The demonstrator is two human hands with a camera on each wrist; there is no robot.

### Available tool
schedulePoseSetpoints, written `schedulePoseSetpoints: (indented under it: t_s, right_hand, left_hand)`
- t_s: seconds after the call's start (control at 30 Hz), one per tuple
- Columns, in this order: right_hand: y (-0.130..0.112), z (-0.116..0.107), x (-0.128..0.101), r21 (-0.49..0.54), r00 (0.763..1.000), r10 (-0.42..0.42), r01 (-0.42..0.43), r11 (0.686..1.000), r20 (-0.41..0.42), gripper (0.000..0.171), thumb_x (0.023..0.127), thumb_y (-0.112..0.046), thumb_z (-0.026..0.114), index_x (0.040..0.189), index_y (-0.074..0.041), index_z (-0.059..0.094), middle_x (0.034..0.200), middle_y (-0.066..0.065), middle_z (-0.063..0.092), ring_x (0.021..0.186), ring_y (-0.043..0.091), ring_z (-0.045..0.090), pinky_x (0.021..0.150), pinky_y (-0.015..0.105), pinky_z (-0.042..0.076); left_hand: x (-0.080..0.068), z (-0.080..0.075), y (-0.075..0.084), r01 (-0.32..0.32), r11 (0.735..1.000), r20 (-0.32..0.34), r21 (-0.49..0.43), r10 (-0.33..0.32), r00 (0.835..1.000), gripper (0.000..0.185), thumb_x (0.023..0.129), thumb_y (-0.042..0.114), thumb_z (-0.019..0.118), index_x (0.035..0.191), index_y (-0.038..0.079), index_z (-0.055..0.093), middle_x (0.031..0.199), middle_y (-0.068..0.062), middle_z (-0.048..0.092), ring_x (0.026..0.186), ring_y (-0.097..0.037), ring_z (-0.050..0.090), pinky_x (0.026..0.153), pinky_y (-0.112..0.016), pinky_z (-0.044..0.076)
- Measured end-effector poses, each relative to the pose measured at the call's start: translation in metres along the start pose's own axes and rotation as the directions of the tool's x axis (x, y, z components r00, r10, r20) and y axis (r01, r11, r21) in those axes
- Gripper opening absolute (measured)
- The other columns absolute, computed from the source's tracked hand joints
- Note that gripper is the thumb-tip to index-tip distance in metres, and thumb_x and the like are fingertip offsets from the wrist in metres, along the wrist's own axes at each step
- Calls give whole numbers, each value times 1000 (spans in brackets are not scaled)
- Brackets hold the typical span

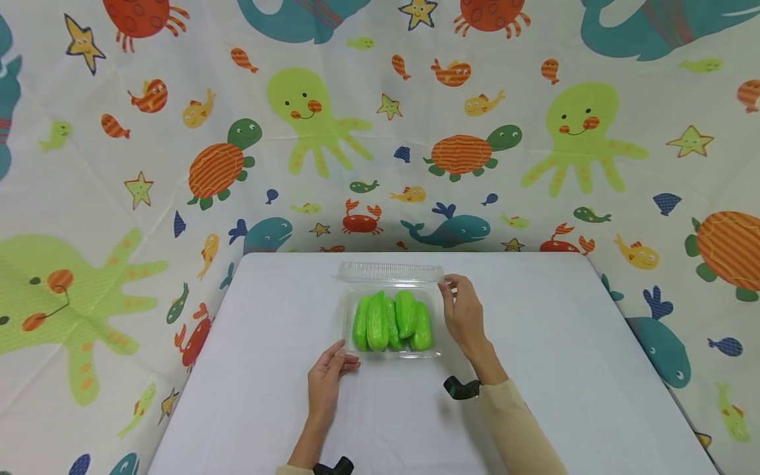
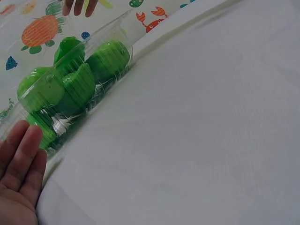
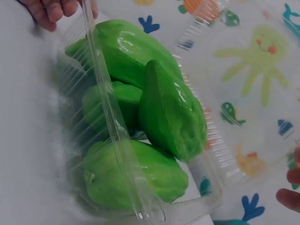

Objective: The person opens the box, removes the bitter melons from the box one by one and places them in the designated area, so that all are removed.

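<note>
On the white table (image 1: 534,343), near its far edge and about midway across, sits a clear plastic clamshell box (image 1: 350,323) packed with several bright green vegetables (image 1: 392,322) — glossy, ridged, lying side by side. Its hinged lid (image 1: 390,272) stands open, tipped back toward the sea-creature backdrop (image 1: 309,112). At the box's near left corner rests the left hand (image 1: 328,377), palm down on the table, fingers straight and relaxed with their tips against the plastic wall; it grips nothing. From the left wrist view the fingertips (image 2: 24,140) lie flat just beside the container's side, with the green vegetables pressed against the clear wall behind. Along the right side of the box, the right hand (image 1: 463,315) reaches up to the far right corner, where its thumb and fingers pinch the lid's edge — the rest of the hand lies loosely beside the tray. Both sleeves are beige, and a dark strap (image 1: 460,388) shows at the right wrist.
</note>
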State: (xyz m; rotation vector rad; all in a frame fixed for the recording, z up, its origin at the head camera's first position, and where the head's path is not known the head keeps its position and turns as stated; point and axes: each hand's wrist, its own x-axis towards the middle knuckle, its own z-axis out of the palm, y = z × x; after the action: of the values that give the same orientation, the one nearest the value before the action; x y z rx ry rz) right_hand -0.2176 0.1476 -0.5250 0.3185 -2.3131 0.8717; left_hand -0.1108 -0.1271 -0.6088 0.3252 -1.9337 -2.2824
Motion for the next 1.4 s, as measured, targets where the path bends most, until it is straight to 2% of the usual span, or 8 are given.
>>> schedulePoseSetpoints:
  t_s: [0.43,0.77,0.97,1.2,1.4]
  right_hand:
    - [6,8,10,31,997,53,-54,998,52,24,104,-17,55,117,3,58,100,19,67,80,29,65,65,40,60]
    - [10,14,11,70,990,90,-97,993,105,34,101,-12,58,131,4,55,121,20,67,93,29,67,69,40,60]
    - [16,18,11,162,970,142,-176,971,199,49,100,-14,59,144,2,45,135,19,60,111,34,61,84,49,59]
    - [23,21,12,256,945,167,-242,936,283,58,98,-13,58,151,0,37,148,19,49,131,41,49,103,59,49]
    - [25,20,12,316,908,206,-328,890,364,65,98,-11,58,155,-2,29,156,19,39,139,44,45,112,60,43]
  left_hand:
    - [-1,0,-2,-10,1000,0,27,10,1000,36,102,20,58,135,3,60,95,-16,75,83,-15,76,84,-23,61]
    - [-1,-1,-1,-17,999,5,32,17,1000,38,102,22,59,135,3,60,97,-19,75,84,-15,76,84,-23,61]
    - [-2,-2,-2,-14,1000,10,19,14,1000,38,102,24,60,134,4,60,98,-22,74,85,-17,76,85,-24,61]
    - [-2,-3,-2,-14,999,11,32,14,1000,41,101,28,61,135,4,60,97,-21,74,85,-18,76,86,-23,61]
    - [-2,-3,-2,-11,1000,12,28,10,1000,42,101,28,61,134,3,60,97,-20,75,85,-18,76,85,-23,61]
